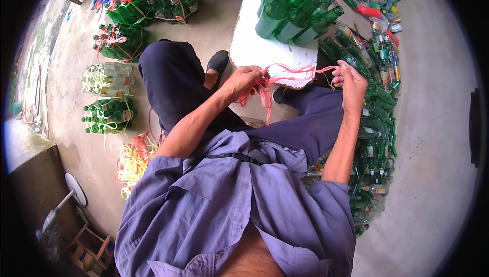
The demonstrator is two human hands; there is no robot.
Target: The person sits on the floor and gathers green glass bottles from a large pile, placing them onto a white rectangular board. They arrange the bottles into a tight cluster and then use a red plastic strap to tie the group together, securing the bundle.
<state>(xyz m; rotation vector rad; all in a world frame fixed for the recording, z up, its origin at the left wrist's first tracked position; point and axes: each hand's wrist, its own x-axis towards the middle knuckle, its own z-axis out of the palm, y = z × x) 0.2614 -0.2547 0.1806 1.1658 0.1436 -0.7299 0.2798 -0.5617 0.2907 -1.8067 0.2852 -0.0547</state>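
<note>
My left hand [247,80] grips a bunch of pink plastic twine [292,70], its loose loops hanging down over my lap. Strands of it run across to my right hand [349,80], which pinches the other end between thumb and fingers. The stretch between my hands passes over the near edge of a white board [248,44]. Farther up on that board, several green glass bottles [294,17] stand close together in a group. I see no twine around them from here.
Bundles of tied green bottles [114,40] and clear bottles [109,79] stand on the concrete floor at left. A tangle of yellow and red twine [137,158] lies beside me. Loose bottles [376,135] are heaped along my right. A pedestal fan [76,189] and wooden stool [91,244] are lower left.
</note>
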